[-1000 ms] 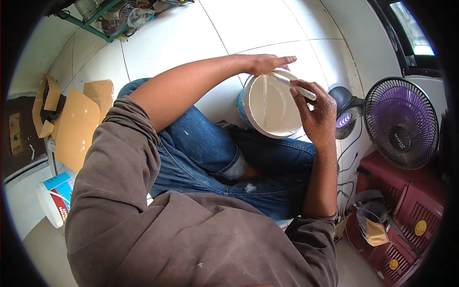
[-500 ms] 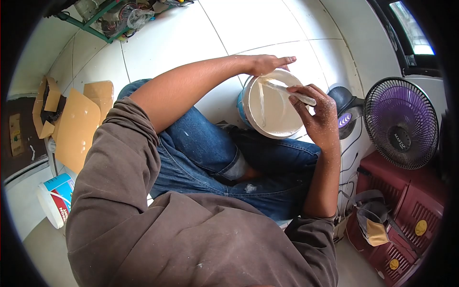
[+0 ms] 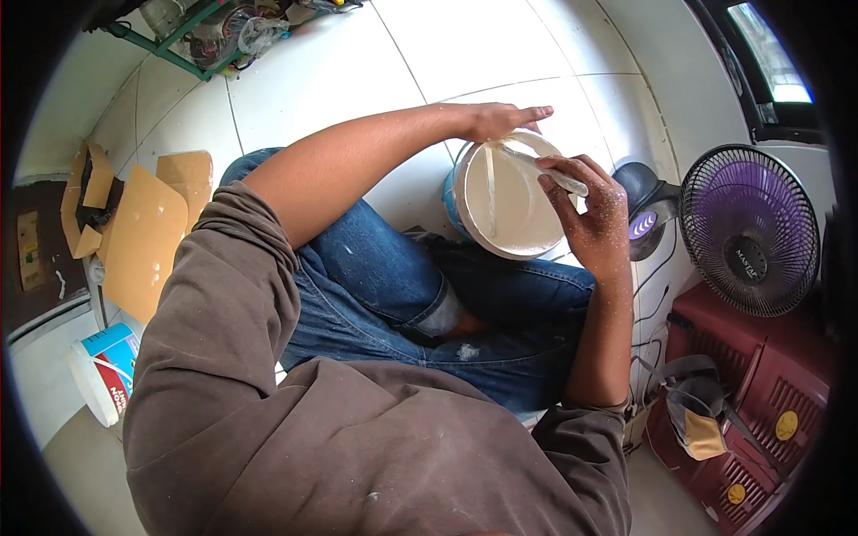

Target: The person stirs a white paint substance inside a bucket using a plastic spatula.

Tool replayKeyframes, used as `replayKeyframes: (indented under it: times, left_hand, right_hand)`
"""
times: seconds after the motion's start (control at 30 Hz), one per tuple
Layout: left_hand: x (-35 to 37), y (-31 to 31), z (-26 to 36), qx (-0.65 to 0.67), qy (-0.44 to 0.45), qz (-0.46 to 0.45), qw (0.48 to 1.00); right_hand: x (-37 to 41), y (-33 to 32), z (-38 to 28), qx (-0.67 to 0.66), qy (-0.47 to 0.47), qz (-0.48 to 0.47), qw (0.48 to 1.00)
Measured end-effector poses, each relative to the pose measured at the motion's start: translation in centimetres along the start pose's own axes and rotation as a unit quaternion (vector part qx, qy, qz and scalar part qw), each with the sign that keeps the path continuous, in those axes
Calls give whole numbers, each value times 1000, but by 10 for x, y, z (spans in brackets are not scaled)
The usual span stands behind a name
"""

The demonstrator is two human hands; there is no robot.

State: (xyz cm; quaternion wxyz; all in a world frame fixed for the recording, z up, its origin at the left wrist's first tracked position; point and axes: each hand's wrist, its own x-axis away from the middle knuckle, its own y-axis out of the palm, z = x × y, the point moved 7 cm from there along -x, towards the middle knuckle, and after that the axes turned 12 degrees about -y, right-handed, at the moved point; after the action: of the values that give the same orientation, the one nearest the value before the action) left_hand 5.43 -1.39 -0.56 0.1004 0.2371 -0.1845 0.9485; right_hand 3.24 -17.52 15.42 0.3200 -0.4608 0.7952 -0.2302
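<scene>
Between my knees and the floor tiles ahead stands a paint bucket (image 3: pixel 465 210), its inside coated with off-white paint. My left hand (image 3: pixel 500 119) grips its far rim, one finger stretched out to the right and the other fingers partly hidden. My right hand (image 3: pixel 590 201), speckled with white, pinches the pale handle of a paintbrush (image 3: pixel 567 181) over the bucket's right side. The brush's far end points left to the rim near my left hand, its tip hard to make out. A narrow pale strip (image 3: pixel 491 192) runs down inside the bucket on the left.
A black and purple fan (image 3: pixel 749 232) stands at the right, above a maroon case (image 3: pixel 715 357) with a face mask (image 3: pixel 702 411) on it. At the left are a cardboard box (image 3: pixel 147 237) and a second paint bucket (image 3: pixel 103 371). A green rack (image 3: pixel 170 54) stands at upper left.
The brush's far end has shifted slightly up and right, closer to the bucket's far rim. My left hand stays where it was.
</scene>
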Motion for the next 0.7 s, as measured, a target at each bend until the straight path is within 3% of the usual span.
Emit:
replayKeyframes:
  times: [0.43,0.7]
  left_hand:
    - [-1,0,-1,2,-6,2,1000]
    - [-1,-2,3,-76,72,54,993]
  right_hand:
    - [2,-3,3,9,-3,-22,1000]
    - [4,-18,-2,10,0,-13,1000]
